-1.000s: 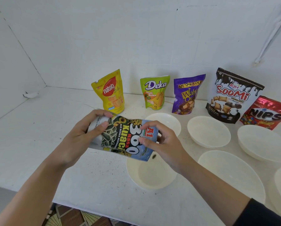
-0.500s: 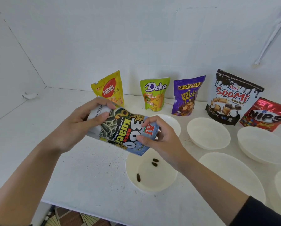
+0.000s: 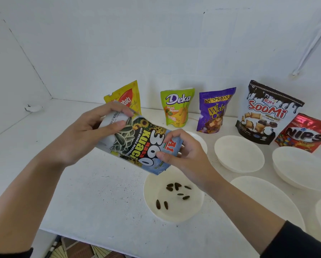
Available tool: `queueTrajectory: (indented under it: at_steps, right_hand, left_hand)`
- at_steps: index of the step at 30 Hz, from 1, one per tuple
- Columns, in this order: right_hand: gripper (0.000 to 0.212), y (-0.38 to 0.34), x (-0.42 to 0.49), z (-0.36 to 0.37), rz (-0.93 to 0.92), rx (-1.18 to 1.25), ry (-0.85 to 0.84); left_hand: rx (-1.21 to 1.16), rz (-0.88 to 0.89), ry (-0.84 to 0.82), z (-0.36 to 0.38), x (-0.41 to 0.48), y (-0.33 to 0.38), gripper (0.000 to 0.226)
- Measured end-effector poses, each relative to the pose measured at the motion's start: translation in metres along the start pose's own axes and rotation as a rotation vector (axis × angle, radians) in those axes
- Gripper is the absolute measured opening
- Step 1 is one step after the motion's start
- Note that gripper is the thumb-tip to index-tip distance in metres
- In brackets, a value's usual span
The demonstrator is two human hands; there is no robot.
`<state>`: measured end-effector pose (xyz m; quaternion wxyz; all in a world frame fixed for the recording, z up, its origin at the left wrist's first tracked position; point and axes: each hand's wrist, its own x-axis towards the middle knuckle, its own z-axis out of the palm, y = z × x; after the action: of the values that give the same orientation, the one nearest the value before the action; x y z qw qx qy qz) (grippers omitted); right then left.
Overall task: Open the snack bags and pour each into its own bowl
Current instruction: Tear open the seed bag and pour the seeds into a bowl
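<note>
The left hand (image 3: 85,135) grips the bottom end of the sunflower seed bag (image 3: 137,144). The right hand (image 3: 183,155) pinches its opened mouth, which tilts down over the near white bowl (image 3: 150,198). A few dark seeds (image 3: 178,186) lie in that bowl. 5 other snack bags stand along the far wall, from the Nabati bag (image 3: 126,97) on the left to the Nips bag (image 3: 305,135) on the right.

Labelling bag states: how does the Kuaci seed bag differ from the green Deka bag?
The Kuaci bag is gripped by the left hand and right hand; the Deka bag stands untouched. The Kuaci bag tilts, its lower end over the bowl holding seeds; the Deka bag is upright near the wall. Both are printed snack pouches.
</note>
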<state>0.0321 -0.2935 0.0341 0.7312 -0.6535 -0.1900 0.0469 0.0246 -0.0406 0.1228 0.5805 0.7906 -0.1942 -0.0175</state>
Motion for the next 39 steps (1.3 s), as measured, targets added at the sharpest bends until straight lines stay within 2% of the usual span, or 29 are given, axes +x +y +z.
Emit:
queueTrajectory:
  at_steps: [6,16,28,39]
  right_hand:
    - [0.026,-0.005,0.002,0.000,-0.025,-0.011,0.002]
    - [0.027,0.030,-0.016,-0.008,0.197,-0.001,-0.031]
    - [0.031,0.008,-0.002,-0.004,0.051,0.053,0.004]
    - [0.031,0.029,-0.012,-0.010,0.158,0.023,-0.006]
  left_hand:
    - [0.031,0.015,-0.055,-0.005,0.009,0.013,0.024]
    - [0.034,-0.196,-0.076,0.020,-0.002,-0.024,0.026]
    - [0.099,-0.009,-0.054,0.006,0.009,0.013,0.025]
    - [-0.016,-0.142,0.054,0.030,-0.005,-0.016,0.022]
